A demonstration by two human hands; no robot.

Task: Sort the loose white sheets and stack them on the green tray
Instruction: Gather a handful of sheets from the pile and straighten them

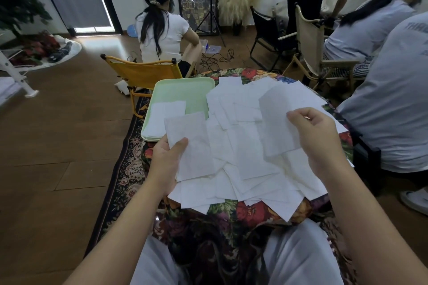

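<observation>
We've got left hand (167, 157) pinching one white sheet (190, 146), right hand (317, 139) gripping another sheet (278, 122), above loose pile (243, 169), beside green tray (183, 87).

A pile of loose sheets (250, 141) covers the desk (250, 213). The tray (183, 87) sits at the pile's left, far side, holding a small stack of sheets (162, 115). A folding chair (141, 74) stands behind the tray.

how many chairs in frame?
3. An orange chair left of the green tray; a black chair and a beige chair behind the table. More may be hidden behind people.
</observation>
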